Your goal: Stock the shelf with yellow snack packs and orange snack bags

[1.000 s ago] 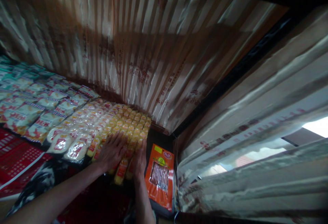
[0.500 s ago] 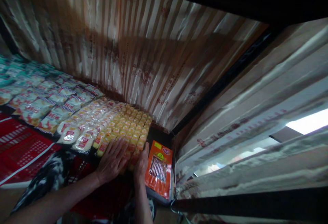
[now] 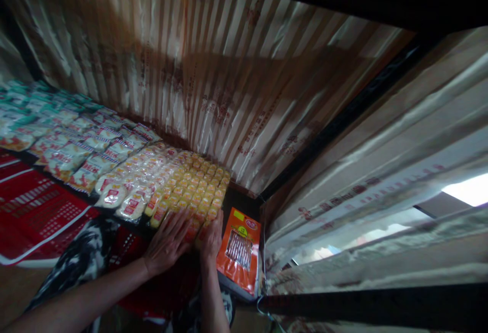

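At the shelf's (image 3: 242,198) front edge, my flat, open left hand (image 3: 168,244) and straight-fingered right hand (image 3: 211,241) touch the yellow packs (image 3: 194,185), whose rows run toward the back edge.

Left hand (image 3: 169,244) drawn back toward near edge of yellow-wrapped packs (image 3: 196,190); pack ends formerly jutting toward right hand (image 3: 211,241) no longer visible.

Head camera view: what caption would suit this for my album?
Two bare hands press against rows of small yellow-wrapped snacks, beside a flat orange packet.
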A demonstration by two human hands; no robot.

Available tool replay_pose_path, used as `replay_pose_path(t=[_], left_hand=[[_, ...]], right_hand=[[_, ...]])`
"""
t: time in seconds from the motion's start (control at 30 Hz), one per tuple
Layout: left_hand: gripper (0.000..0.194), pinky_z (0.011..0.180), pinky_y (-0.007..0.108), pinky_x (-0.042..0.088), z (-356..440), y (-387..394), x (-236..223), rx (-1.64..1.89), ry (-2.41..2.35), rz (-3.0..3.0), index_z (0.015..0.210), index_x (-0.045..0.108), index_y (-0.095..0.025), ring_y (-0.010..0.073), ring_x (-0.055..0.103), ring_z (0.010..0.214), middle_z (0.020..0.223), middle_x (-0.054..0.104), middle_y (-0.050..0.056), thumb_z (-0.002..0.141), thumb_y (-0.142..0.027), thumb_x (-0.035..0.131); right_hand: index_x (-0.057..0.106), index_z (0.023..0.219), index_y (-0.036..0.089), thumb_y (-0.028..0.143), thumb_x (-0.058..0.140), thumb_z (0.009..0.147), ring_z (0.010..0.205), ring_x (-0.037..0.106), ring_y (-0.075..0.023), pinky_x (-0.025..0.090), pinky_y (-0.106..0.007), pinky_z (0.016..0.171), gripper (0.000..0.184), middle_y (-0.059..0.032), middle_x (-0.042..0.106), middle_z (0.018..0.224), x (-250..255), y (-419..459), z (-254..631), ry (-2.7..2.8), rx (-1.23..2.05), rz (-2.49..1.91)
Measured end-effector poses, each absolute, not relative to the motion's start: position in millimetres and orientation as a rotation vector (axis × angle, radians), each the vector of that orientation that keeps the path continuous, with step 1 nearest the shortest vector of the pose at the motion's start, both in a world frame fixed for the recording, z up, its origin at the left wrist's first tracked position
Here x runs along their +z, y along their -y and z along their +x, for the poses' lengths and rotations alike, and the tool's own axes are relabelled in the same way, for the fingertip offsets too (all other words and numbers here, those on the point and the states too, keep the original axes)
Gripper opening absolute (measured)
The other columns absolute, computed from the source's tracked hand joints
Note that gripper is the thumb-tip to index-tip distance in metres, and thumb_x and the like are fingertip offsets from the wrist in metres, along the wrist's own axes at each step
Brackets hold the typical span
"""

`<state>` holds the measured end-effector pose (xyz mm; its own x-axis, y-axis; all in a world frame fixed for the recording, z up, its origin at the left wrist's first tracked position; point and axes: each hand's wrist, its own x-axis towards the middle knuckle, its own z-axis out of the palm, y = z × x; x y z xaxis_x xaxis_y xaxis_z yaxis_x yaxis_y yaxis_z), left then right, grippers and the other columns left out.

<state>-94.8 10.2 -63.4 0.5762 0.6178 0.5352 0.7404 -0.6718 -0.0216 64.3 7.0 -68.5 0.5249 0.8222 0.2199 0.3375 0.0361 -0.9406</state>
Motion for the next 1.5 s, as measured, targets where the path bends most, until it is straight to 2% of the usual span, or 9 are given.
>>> replay_pose_path(t=[0.13, 0.33, 0.47, 0.7, 0.8, 1.13, 1.33, 1.5], left_hand=[[0.052, 0.115, 0.046, 0.012, -88, -15, -67, -0.723, 1.145, -2.518, 0.141, 0.04, -0.015, 0.0277, 0.028, 0.139, 0.148, 0.038, 0.011, 0.092, -0.032, 0.044], [0.056, 0.115, 0.044, 0.015, -83, -20, -65, -0.831, 1.108, -2.459, 0.144, 0.033, -0.014, 0.0258, 0.027, 0.14, 0.146, 0.041, 0.011, 0.093, -0.034, 0.042], [0.059, 0.115, 0.045, 0.016, -83, -24, -61, -0.849, 1.115, -2.476, 0.145, 0.032, -0.013, 0.0276, 0.026, 0.14, 0.147, 0.04, 0.012, 0.091, -0.034, 0.045], [0.056, 0.115, 0.046, 0.015, -82, -26, -62, -0.856, 1.117, -2.492, 0.143, 0.036, -0.013, 0.0275, 0.025, 0.14, 0.147, 0.04, 0.013, 0.09, -0.031, 0.045], [0.055, 0.116, 0.045, 0.015, -79, -26, -63, -0.904, 1.15, -2.515, 0.142, 0.038, -0.014, 0.0263, 0.026, 0.14, 0.146, 0.041, 0.012, 0.092, -0.036, 0.043], [0.052, 0.117, 0.042, 0.012, -81, -26, -61, -0.955, 1.137, -2.474, 0.14, 0.042, -0.015, 0.0239, 0.021, 0.142, 0.146, 0.041, 0.011, 0.092, -0.036, 0.043], [0.051, 0.117, 0.043, 0.012, -81, -27, -61, -0.963, 1.117, -2.436, 0.139, 0.043, -0.015, 0.0235, 0.021, 0.142, 0.146, 0.042, 0.01, 0.091, -0.034, 0.042], [0.049, 0.116, 0.042, 0.013, -79, -26, -59, -0.997, 1.127, -2.439, 0.137, 0.046, -0.015, 0.0231, 0.023, 0.142, 0.144, 0.045, 0.011, 0.092, -0.034, 0.042]], right_hand=[[0.043, 0.139, 0.016, 0.061, 0.016, 0.092, 0.137, 0.032, -0.0207, 0.024, -0.043, 0.113, 0.07, -0.0101, 0.046, 0.142, -65, -8, 65, 1.053, 0.476, -1.548], [0.046, 0.137, 0.015, 0.058, 0.015, 0.093, 0.135, 0.036, -0.0214, 0.027, -0.043, 0.111, 0.069, -0.011, 0.049, 0.139, -60, -9, 65, 1.105, 0.357, -1.562], [0.046, 0.136, 0.014, 0.055, 0.011, 0.094, 0.133, 0.038, -0.0225, 0.03, -0.045, 0.109, 0.069, -0.0133, 0.051, 0.137, -64, -12, 64, 1.14, 0.268, -1.613], [0.04, 0.14, 0.012, 0.046, 0.017, 0.097, 0.129, 0.043, -0.0237, 0.035, -0.047, 0.104, 0.059, -0.0163, 0.05, 0.136, -80, -17, 60, 1.188, 0.186, -1.706], [0.039, 0.141, 0.012, 0.044, 0.018, 0.097, 0.128, 0.044, -0.0237, 0.035, -0.046, 0.103, 0.058, -0.0172, 0.048, 0.138, -81, -18, 58, 1.208, 0.175, -1.754], [0.032, 0.143, 0.009, 0.05, 0.027, 0.095, 0.132, 0.04, -0.0284, 0.033, -0.05, 0.105, 0.064, -0.0219, 0.044, 0.14, -77, -12, 56, 1.191, 0.054, -1.771], [0.025, 0.146, 0.011, 0.042, 0.041, 0.093, 0.132, 0.04, -0.0305, 0.038, -0.051, 0.101, 0.063, -0.0226, 0.041, 0.142, -100, 11, 58, 1.295, -0.012, -1.74], [0.024, 0.146, 0.009, 0.038, 0.038, 0.094, 0.135, 0.034, -0.0322, 0.038, -0.053, 0.1, 0.061, -0.0246, 0.038, 0.143, -102, 16, 54, 1.332, -0.046, -1.766]])
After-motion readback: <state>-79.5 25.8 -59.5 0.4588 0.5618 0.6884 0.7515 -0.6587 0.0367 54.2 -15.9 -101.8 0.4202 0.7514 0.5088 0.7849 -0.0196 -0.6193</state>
